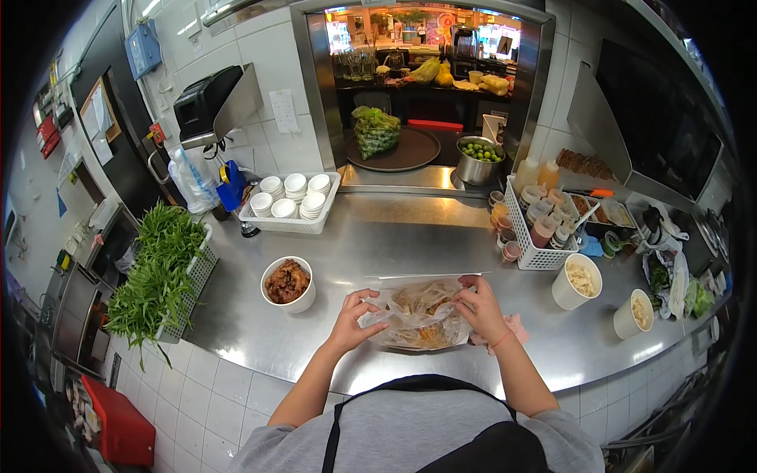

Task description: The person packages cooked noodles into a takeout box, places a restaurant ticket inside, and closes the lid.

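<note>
Before me on the steel counter (pixel 343 248) lies translucent wrapping (pixel 414 319) spread around shredded-looking food (pixel 434 337), in what looks like a shallow tray or box. My right hand (pixel 482 310) pinches the wrapping's right edge between thumb and fingers. At the opposite edge, my left hand (pixel 353 322) touches the film with thumb and fingers spaced; whether it grips is not plain. A pink cloth (pixel 516 328) lies partly under my right wrist. To the left stands a white tub of browned, sauced meat pieces (pixel 288 282).
White tubs of pale chunks (pixel 581 279) (pixel 639 313) stand rightward, near a basket of sauce bottles (pixel 541 257). Stacked small cups fill a white basket (pixel 284 224) behind. Leafy greens (pixel 157 272) overhang the left edge. A pot of green limes (pixel 480 162) and round tray (pixel 423 155) occupy the pass-through.
</note>
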